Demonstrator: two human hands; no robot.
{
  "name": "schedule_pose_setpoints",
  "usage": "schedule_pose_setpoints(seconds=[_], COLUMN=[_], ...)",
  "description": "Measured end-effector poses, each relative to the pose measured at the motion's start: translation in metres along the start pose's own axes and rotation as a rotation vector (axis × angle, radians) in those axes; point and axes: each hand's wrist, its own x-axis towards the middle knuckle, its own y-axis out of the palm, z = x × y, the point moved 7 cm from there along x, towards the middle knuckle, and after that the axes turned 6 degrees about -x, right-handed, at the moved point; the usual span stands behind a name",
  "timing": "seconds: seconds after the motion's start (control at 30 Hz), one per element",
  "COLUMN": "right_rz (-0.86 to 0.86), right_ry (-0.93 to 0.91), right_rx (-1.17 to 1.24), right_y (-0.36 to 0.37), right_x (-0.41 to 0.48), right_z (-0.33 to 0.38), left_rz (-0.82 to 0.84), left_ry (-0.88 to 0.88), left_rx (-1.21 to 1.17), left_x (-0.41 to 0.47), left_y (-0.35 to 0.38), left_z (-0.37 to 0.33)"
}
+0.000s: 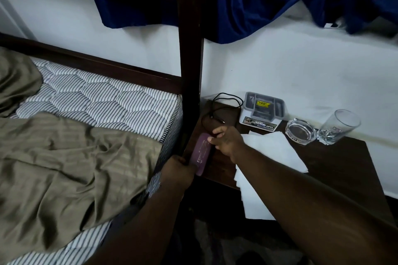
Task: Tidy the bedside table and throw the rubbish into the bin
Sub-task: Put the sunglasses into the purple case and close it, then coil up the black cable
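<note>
While left hand [179, 169] and right hand [227, 141] grip purple case [201, 150], bedpost [190, 71] alongside, papers [273, 146] near

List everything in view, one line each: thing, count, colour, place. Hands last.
purple case: one, purple, table's left edge
cable: one, black, table's back left
organiser tray: one, grey, table's back
ashtray: one, clear, right of tray
tumbler: one, clear, right of ashtray
paper sheets: several, white, table's front
bedside table: one, dark wood, beside bed
bed: one, olive sheet, left
cloth: one, blue, above
left hand: grips case's near end
right hand: pinches case's far end
</note>
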Motion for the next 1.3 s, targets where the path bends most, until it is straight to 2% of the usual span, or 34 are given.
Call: schedule_pose_setpoints(seconds=[0.1, 0.2, 0.37, 0.7, 0.93, 1.13, 1.3], right_rz=[-0.036, -0.073, -0.146, -0.205, -0.144, -0.129, -0.167], right_ry=[-0.033, -0.055, -0.100, -0.206, -0.240, -0.197, -0.052], right_rx=[-0.002, 0.004, -0.072, -0.332, -0.417, -0.345, -0.069], right_y=[-0.017, -0.036, -0.058, -0.049, -0.023, -0.012, -0.013], right_x=[-0.002, 0.000, 0.013, 0.055, 0.086, 0.103, 0.114], right_z=[0.007, 0.015, 0.023, 0.029, 0.041, 0.046, 0.036], left_rz=[-0.016, -0.069, -0.092, 0.086, 0.077, 0.097, 0.167], left_ry=[0.026, 0.135, 0.267, 0.165, 0.163, 0.110, 0.009], left_rx=[0.041, 0.099, 0.034, 0.127, 0.107, -0.122, -0.411], left_x=[-0.006, -0.013, -0.003, 0.102, 0.140, 0.146, 0.146], left_y=[-0.005, -0.010, -0.001, 0.062, 0.079, 0.090, 0.096], left_z=[-0.005, -0.021, -0.065, -0.108, -0.123, -0.117, -0.115])
